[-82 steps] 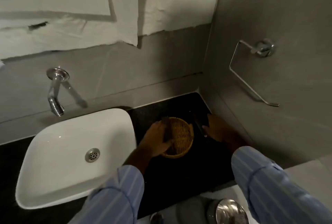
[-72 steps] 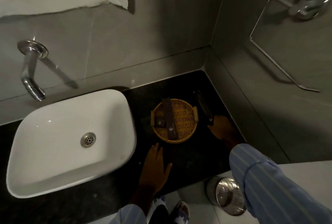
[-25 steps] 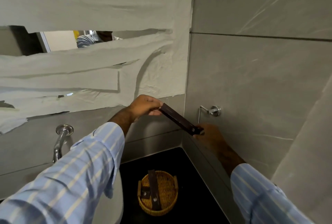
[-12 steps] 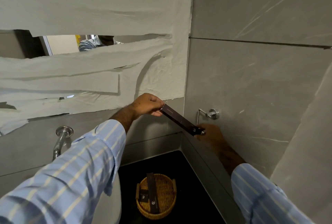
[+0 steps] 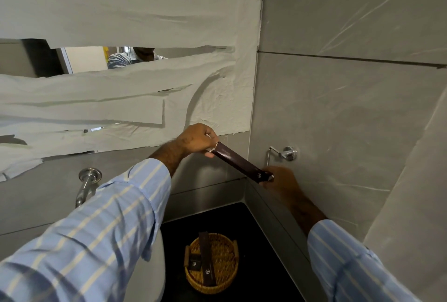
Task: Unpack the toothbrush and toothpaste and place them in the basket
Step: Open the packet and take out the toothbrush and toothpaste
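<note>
You had the long dark box point(image 5: 238, 164) raised well above the counter, slanting down from your left hand point(image 5: 197, 139) to your right hand point(image 5: 281, 179). Your left fingers were closed over its upper end, where a pale flap edge showed, and your right fingers were pinched on the lower end with the small logo. Which item it held could not be told, since nothing had come out of it. The risk, as I judge it, lay in that height: if the flap gave way suddenly while the box was tilted, the contents could slide out the low end past your right hand and drop onto the black countertop point(image 5: 261, 248) or into the white sink point(image 5: 158, 265) rather than the wicker basket point(image 5: 226, 263). A hard pull could also tear the thin card. The basket sat far below, near the corner of the counter, with another long dark box point(image 5: 205, 259) and a small dark packet point(image 5: 194, 263) already lying in it, both seemingly unopened. Around you were grey tiled walls, a chrome tap point(image 5: 84, 186) over the sink, a chrome holder point(image 5: 284, 152) on the right wall, and a mirror largely covered with strips of pale paper point(image 5: 121, 11).
</note>
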Demonstrator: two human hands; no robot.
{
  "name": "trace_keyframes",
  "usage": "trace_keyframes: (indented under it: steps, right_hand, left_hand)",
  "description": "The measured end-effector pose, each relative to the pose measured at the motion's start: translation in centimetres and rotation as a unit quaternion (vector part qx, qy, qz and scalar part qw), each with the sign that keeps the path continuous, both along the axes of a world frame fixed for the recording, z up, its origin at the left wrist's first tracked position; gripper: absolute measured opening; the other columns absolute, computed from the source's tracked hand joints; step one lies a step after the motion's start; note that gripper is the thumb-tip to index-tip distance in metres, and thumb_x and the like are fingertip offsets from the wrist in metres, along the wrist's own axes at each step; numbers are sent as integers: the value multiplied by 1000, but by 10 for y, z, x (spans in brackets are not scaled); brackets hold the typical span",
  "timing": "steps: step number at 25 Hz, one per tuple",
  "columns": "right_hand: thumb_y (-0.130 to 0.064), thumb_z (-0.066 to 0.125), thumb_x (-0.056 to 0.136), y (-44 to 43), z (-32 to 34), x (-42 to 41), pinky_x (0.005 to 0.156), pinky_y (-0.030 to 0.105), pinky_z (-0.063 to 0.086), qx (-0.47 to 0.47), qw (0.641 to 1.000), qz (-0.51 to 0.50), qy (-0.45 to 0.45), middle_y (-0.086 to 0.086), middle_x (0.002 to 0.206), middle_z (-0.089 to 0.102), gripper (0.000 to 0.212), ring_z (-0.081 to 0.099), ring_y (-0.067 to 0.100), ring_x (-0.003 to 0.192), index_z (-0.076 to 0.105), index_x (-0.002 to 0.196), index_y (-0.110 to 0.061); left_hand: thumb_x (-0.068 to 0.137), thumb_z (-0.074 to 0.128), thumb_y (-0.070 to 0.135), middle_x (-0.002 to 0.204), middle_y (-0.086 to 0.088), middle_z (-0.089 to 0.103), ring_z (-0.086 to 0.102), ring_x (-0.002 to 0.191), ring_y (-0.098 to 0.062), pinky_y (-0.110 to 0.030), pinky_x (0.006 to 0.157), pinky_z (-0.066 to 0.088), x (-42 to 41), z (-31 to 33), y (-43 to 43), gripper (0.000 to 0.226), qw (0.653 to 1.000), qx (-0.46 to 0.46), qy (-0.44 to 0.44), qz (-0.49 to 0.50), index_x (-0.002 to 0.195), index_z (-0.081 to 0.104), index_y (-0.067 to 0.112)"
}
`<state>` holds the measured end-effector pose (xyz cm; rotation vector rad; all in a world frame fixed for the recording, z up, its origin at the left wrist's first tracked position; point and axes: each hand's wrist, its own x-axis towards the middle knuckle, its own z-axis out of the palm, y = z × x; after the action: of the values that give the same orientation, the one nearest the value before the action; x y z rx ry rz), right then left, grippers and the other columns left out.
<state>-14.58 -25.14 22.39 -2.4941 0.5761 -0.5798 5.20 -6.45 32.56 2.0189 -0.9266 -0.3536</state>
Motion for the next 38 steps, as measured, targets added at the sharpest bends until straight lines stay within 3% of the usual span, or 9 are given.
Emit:
trace_keyframes:
  steps: [7, 11, 15, 19, 24, 27, 31, 35, 38]
  right_hand:
    - [-21, 75, 80, 8, -4, 7, 79, 22, 49, 129, 990, -50, 10, 12, 115, 69, 41, 67, 19, 90, 63, 118, -9]
    - [-28, 75, 83, 48, 0, 26, 90, 49, 56, 700, 706, 38, -97, 30, 115, 63, 44, 69, 38, 97, 56, 111, 1]
    - [-17, 68, 87, 74, 16, 57, 84, 45, 59, 782, 564, 81, -254, 28, 90, 74, 44, 76, 30, 77, 52, 120, 6]
    - [-11, 65, 90, 77, 26, 63, 63, 37, 63, 758, 591, 54, -270, 19, 66, 74, 39, 76, 29, 66, 49, 124, 2]
    - [-13, 63, 91, 78, 35, 69, 70, 34, 63, 683, 692, 88, -218, 13, 77, 77, 39, 76, 22, 71, 51, 123, 6]
    - [-14, 59, 94, 76, 50, 70, 88, 41, 59, 605, 761, 125, -201, 1, 66, 74, 39, 73, 11, 62, 49, 124, 10]
    - [-15, 64, 91, 72, 78, 76, 80, 35, 62, 480, 852, 107, -178, 17, 108, 73, 31, 74, 23, 90, 58, 116, 3]
    - [-17, 70, 87, 71, 99, 82, 58, 21, 60, 406, 896, 116, -139, 12, 97, 75, 19, 76, 13, 73, 64, 101, -5]
    - [-19, 70, 87, 67, 99, 89, 54, 19, 57, 395, 904, 88, -136, 14, 97, 75, 20, 76, 12, 70, 64, 100, -5]
  left_hand:
    - [82, 78, 11, 95, -20, 76, 79, 78, -21, -23, 63, 63, -5, -7, 8, 19, 992, -87, 94, 14, 95, 77, -3]
    - [81, 80, 10, 101, -21, 75, 78, 83, -22, -32, 72, 65, -11, -22, 13, 21, 969, -188, 141, 76, 96, 75, -4]
    - [87, 73, 6, 108, -24, 72, 77, 91, -25, -35, 80, 64, -29, -41, 22, 23, 946, -234, 219, 55, 105, 71, -8]
    - [94, 59, 0, 109, -20, 68, 75, 96, -33, -38, 82, 64, -31, -55, 37, 33, 927, -250, 271, 73, 126, 58, 7]
    - [85, 68, 8, 74, 9, 66, 62, 72, -10, -16, 62, 54, -30, -69, 38, 14, 970, -146, -41, 191, 82, 68, 22]
    - [88, 60, 7, 63, 1, 69, 62, 59, -12, -14, 51, 48, -37, -74, 32, 27, 937, -263, 146, 180, 64, 72, 14]
    - [90, 47, -2, 80, -21, 74, 73, 69, -28, -29, 63, 62, -49, -78, 24, 18, 753, -430, 476, 144, 89, 65, -7]
    - [94, 54, 3, 105, -30, 62, 66, 89, -35, -40, 71, 65, -58, -84, 16, 13, 673, -490, 542, 117, 99, 57, -9]
    - [93, 62, 7, 119, -27, 59, 65, 97, -31, -33, 65, 65, -59, -91, 15, 29, 685, -480, 537, 109, 117, 58, -9]
